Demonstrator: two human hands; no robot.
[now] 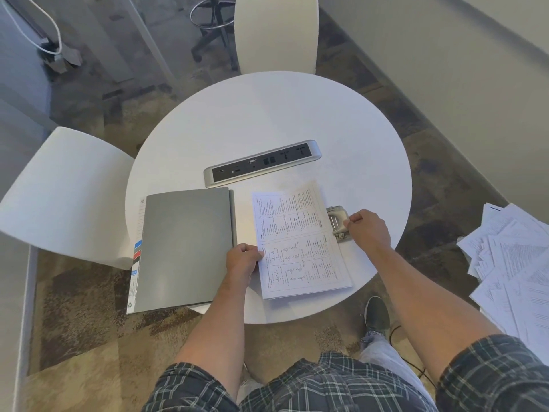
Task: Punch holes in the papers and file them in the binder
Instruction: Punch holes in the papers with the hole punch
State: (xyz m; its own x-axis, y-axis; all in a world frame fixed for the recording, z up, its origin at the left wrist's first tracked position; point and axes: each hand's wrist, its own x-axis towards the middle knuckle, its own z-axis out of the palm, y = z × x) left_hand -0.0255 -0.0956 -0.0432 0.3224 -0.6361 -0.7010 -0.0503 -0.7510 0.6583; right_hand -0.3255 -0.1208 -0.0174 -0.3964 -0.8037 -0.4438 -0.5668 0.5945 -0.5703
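A thin stack of printed papers (298, 242) lies on the round white table (267, 120), its right edge slid into a silver hole punch (338, 223). My left hand (242, 260) pinches the stack's left edge. My right hand (368, 230) grips the punch from its right side. A closed grey binder (185, 248) with coloured index tabs along its left edge lies to the left of the papers, hanging slightly over the table's near edge.
A silver power and socket strip (261, 166) is set into the table behind the papers. White chairs stand at the left (65, 197) and far side (276, 31). Several loose printed sheets (511, 269) are piled at the right.
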